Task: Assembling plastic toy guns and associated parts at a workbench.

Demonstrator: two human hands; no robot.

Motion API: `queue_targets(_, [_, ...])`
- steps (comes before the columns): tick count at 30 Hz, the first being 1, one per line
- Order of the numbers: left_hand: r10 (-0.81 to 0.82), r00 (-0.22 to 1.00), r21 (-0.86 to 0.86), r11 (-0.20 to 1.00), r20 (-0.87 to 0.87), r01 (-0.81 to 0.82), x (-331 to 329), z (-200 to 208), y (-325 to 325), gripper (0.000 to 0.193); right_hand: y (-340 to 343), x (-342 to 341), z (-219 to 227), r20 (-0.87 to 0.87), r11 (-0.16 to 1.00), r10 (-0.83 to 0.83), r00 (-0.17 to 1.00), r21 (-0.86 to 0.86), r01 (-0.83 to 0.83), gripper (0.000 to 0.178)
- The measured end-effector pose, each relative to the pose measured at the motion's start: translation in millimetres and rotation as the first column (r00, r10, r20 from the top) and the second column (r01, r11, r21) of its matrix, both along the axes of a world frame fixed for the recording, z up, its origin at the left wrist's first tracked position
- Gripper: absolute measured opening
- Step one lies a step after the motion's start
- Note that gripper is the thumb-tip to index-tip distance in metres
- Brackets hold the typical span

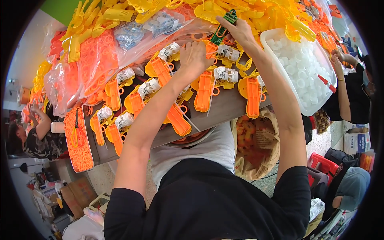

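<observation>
Right hand point(239, 32) grips a green tool point(224, 25); left hand point(195, 59), closed, pins an orange-and-yellow toy part point(210, 49) on the counter point(224, 108). Assembly step under way; next likely needs accurate tool alignment.

Crowded bench, little open surface

The bench point(224, 110) shows bare wood only in a narrow strip along its near edge, between the orange and yellow toy trucks point(204, 91) lying in rows. To the left, an orange tray of rings point(80, 148) and clear bags of orange parts point(96, 68) close off the way. On the far side a heap of yellow plastic parts point(256, 16) walls the bench from side to side. To the right, a white tub of caps point(304, 68) blocks the corner, with another person's arm point(344, 92) just beyond it. Below the near edge hangs an open sack point(260, 144).
</observation>
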State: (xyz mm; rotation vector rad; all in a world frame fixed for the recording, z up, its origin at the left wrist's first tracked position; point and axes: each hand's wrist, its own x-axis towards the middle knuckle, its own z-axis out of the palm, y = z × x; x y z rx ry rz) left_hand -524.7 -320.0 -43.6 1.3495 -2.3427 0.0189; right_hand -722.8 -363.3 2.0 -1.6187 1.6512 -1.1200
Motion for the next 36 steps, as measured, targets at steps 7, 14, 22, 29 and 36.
queue_targets(7, [0.031,1.000,-0.002,1.000,-0.003,-0.031,-4,3,0,0.047,-4,12,4,-0.057,0.996,0.076,0.995,0.051,-0.073,0.056])
queue_targets(14, [0.071,0.997,0.093,0.993,-0.001,-0.070,-7,10,5,0.037,-7,12,7,-0.100,0.993,0.073,0.992,0.097,-0.064,0.054])
queue_targets(22, [0.067,0.996,0.128,0.989,0.060,-0.074,-12,14,5,0.036,-8,13,7,-0.106,0.990,0.144,0.984,0.010,-0.144,0.058])
queue_targets(29, [0.077,0.997,-0.044,0.996,0.023,-0.076,-3,3,6,0.042,-9,17,13,-0.138,0.987,0.147,0.979,0.085,-0.137,0.055])
queue_targets(36, [0.071,0.995,-0.174,0.981,-0.075,-0.083,54,28,20,0.043,10,-5,30,0.069,0.991,0.131,0.989,-0.034,-0.128,0.050])
